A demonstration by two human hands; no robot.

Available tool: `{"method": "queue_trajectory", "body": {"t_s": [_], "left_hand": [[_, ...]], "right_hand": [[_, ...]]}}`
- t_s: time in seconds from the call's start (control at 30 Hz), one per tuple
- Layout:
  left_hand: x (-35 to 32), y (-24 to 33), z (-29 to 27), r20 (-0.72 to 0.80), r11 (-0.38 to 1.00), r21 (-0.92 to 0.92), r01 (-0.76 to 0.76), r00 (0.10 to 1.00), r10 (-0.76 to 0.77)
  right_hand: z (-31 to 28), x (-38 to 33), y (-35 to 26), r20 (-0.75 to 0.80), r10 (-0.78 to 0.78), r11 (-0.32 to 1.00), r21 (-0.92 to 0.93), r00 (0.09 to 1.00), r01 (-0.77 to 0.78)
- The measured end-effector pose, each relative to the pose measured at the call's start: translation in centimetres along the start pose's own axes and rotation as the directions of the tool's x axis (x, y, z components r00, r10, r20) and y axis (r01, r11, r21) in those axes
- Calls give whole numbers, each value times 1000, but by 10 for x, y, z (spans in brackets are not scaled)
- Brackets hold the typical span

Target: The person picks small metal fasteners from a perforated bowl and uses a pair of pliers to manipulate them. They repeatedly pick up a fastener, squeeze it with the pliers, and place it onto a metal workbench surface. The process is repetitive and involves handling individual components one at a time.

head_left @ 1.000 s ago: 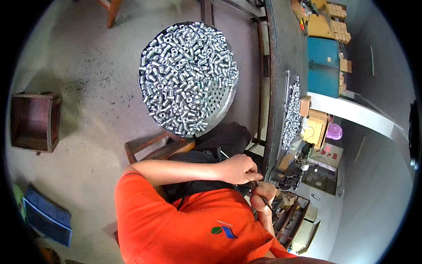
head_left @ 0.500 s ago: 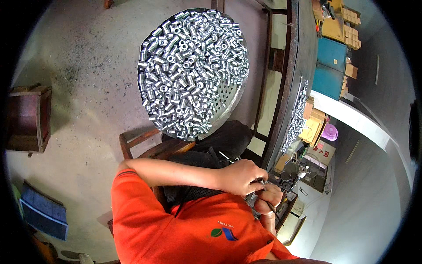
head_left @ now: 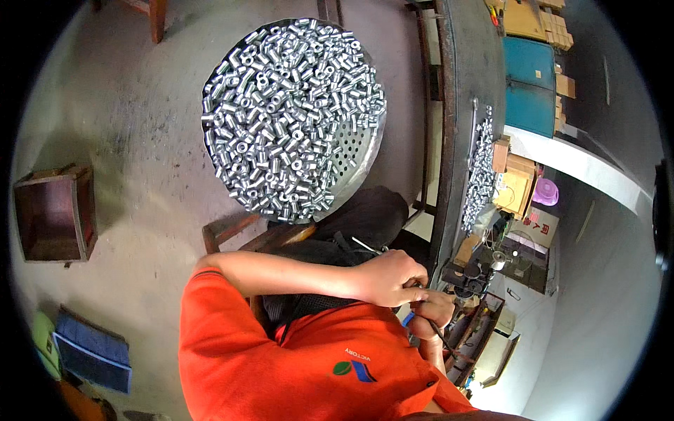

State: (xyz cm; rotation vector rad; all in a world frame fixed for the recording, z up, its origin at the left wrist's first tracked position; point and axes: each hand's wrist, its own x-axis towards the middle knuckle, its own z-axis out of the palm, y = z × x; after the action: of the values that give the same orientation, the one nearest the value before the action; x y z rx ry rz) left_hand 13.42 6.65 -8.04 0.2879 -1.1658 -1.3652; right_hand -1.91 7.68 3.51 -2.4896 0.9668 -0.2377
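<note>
My left hand (head_left: 393, 278) is closed, its thumb and fingers pressed together against my right hand. What it pinches is mostly hidden. My right hand (head_left: 434, 310) is curled right beside it, and a thin dark rod (head_left: 444, 339) sticks out past its near side. Beyond my arms, a round metal pan (head_left: 359, 179) with a perforated bottom holds a heap of short shiny metal sleeves (head_left: 281, 119).
To the right runs a dark workbench (head_left: 456, 105) with more metal sleeves (head_left: 480, 179) and small machine parts (head_left: 472, 277). A wooden stool (head_left: 239, 235) is beneath the pan. A wooden box (head_left: 55, 214) and a blue crate (head_left: 91, 351) are on the left floor.
The whole view has shifted a little, with the pan now further left. Both hands stay together; my left thumb lies straighter across my right hand.
</note>
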Motion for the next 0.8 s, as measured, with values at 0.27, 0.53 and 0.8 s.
{"method": "queue_trajectory", "body": {"t_s": [0.27, 0.53, 0.8], "left_hand": [[12, 8, 7, 64, 964, 182, 195, 976, -210], [36, 9, 38, 214, 908, 78, 412, 883, -419], [68, -2, 69, 311, 782, -121, 611, 772, -554]], "right_hand": [[-7, -10, 20, 28, -119, 992, 49, 992, 118], [-12, -42, 44, -180, -68, 975, 195, 981, 103], [-9, -69, 70, -451, 32, 923, 355, 892, 147]]}}
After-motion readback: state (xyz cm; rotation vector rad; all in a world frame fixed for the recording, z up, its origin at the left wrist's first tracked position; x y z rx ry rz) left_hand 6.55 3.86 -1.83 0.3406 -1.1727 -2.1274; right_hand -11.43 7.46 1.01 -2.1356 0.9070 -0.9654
